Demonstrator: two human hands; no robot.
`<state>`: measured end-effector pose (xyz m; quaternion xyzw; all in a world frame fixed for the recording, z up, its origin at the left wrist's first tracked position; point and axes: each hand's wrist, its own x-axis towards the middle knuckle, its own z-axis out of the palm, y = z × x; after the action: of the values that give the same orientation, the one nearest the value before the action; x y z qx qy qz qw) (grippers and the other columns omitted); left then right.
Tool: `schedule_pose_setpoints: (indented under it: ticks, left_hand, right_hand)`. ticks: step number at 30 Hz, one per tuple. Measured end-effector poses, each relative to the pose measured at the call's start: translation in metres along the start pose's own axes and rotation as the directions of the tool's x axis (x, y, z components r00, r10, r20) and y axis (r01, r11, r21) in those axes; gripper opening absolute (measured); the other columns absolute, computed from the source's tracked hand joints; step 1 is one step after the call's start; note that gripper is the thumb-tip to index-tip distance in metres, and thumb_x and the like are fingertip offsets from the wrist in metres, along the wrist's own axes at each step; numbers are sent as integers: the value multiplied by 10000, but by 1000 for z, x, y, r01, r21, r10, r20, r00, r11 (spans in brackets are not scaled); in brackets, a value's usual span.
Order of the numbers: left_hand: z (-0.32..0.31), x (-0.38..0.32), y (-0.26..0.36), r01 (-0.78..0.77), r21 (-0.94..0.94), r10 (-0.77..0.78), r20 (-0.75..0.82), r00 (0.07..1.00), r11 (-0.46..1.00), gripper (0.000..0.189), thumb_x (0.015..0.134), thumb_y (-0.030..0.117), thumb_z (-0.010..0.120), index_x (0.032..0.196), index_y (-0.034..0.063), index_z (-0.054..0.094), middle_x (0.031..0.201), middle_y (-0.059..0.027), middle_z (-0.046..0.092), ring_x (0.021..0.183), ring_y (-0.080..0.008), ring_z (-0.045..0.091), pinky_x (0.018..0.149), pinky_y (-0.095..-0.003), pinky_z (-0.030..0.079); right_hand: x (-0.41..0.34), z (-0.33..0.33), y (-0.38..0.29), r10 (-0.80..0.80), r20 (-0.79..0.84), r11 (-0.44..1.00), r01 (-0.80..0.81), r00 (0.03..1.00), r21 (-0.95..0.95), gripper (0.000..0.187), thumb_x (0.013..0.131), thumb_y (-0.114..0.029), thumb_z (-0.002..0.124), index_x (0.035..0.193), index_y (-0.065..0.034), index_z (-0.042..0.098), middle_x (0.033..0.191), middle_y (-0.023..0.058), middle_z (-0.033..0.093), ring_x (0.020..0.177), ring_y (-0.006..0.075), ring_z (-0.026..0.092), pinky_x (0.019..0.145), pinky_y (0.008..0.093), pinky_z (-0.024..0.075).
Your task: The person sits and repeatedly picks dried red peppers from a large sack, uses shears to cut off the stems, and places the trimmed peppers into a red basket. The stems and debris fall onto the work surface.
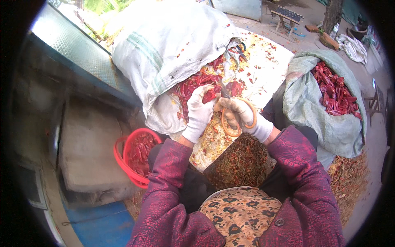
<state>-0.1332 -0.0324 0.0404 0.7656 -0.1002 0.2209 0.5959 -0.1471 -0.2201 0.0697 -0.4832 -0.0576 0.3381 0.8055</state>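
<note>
My left hand (199, 106), in a white knit glove, grips a dried red chili pepper (209, 95) between thumb and fingers. In my gloved right hand (242, 114) is a pair of scissors (253, 106) with orange loop handles, its dark blades pointing up and left close to the pepper. Whether the blades touch the pepper I cannot tell. Behind my hands, a heap of dried red chilies (197, 80) spills from the mouth of a white woven sack (179, 40) lying on a pale board (271, 61). Yellow seeds and cut stems are scattered over the board.
At the left stands a red plastic basket (118, 151) with chilies inside. A greenish-white woven sack (296, 89) full of red chilies stands open at the right. Below the board lies a pile of stems (237, 160). A small stool (287, 18) and a tree trunk (332, 15) are farther off.
</note>
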Motion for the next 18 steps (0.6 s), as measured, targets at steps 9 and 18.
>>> schedule_pose_setpoints:
  ticks: [9,18]
  left_hand:
    - [-5,-9,35,429,-498,-433,116,894,753,379,982,99,722,1334,25,601,1093,-106,749,958,-150,746,671,-217,558]
    - [-13,-11,29,401,-372,-354,189,916,837,400,971,120,697,1344,3,612,1051,-87,750,857,-99,696,618,-195,508]
  right_hand:
    - [4,-17,5,-566,107,64,173,818,-983,274,1015,-335,596,1000,-66,649,804,207,651,750,403,682,669,484,540]
    - [4,-27,0,-678,278,-233,159,681,-959,289,928,-191,685,1164,-31,641,856,168,635,763,375,657,665,477,510]
